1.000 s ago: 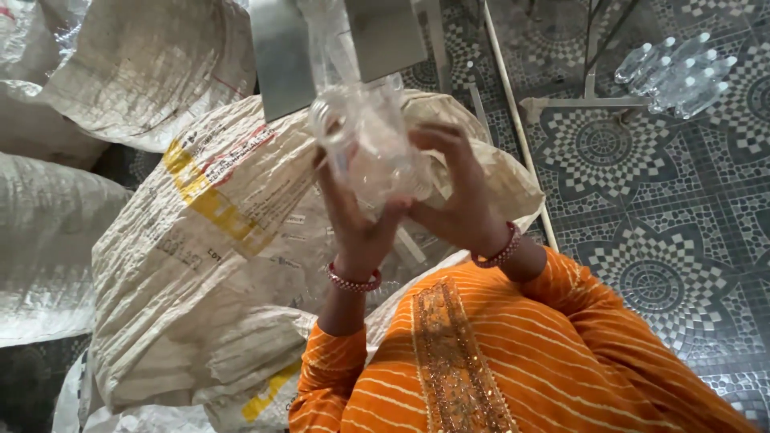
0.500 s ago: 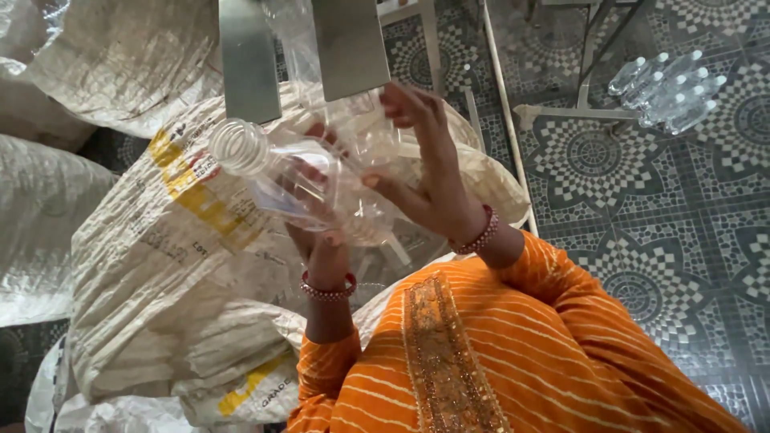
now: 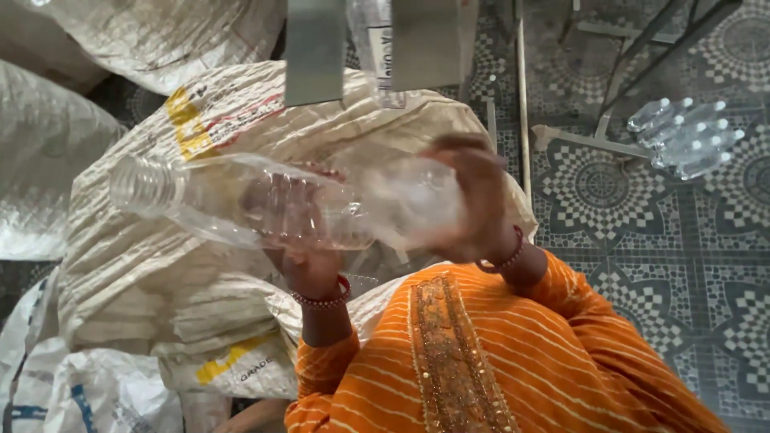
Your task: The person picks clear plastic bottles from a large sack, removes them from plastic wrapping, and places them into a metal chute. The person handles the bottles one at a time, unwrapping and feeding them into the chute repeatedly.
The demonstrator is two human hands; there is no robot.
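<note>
While I look down through the head camera, I see both hands holding a clear, empty plastic bottle with a threaded open neck, lying sideways above the big white woven sack with yellow print. The left hand is closed around the middle of the bottle from below. The right hand is blurred at the base end; it seems wrapped on the base, but I cannot tell exactly how the fingers lie. I judge the bottle is very light, thin and easy to crush, a little slippery, so the ribbed middle and the stiff neck are the best places to hold. To the right of the sack, well apart, a bundle of clear plastic bottles lies on the patterned tile floor.
</note>
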